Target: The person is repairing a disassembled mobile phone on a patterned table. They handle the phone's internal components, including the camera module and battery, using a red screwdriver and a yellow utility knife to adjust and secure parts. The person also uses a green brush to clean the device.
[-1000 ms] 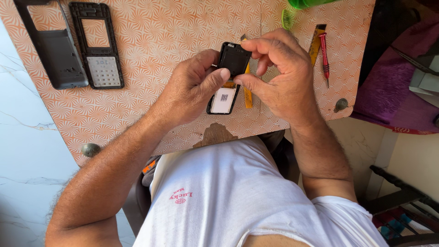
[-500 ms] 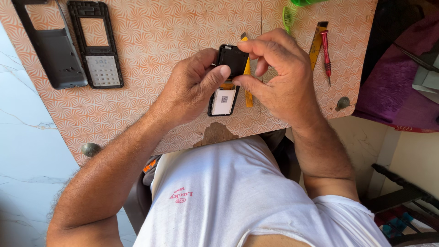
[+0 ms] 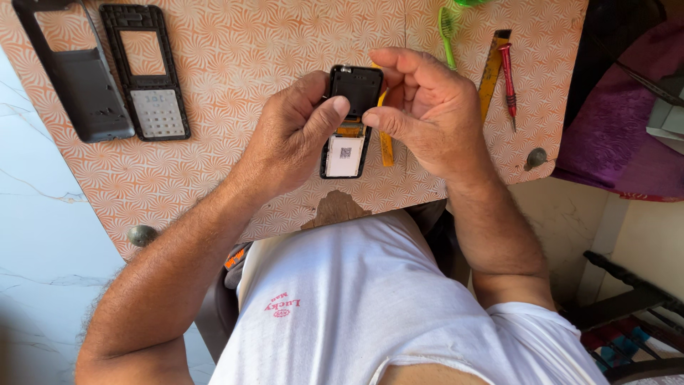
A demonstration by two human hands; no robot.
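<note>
Both of my hands hold a small black phone body (image 3: pixel 350 121) with its covers off, just above the orange patterned table (image 3: pixel 271 43). A white label and an orange strip show on its lower half. My left hand (image 3: pixel 296 135) grips its left edge, thumb pressed on the middle. My right hand (image 3: pixel 427 110) holds the right edge, index finger curled over the top and thumb on the side. A thin yellow pry tool (image 3: pixel 385 142) lies under the phone on its right.
A black back cover (image 3: pixel 78 78) and a black keypad frame (image 3: pixel 146 71) lie at the table's far left. A green brush (image 3: pixel 447 32), a yellow flat tool (image 3: pixel 491 64) and a red screwdriver (image 3: pixel 509 75) lie at the right. Purple cloth (image 3: pixel 613 135) beyond the table's right edge.
Both hands keep their hold on the phone body. The fingers have shifted only slightly along its edges.
</note>
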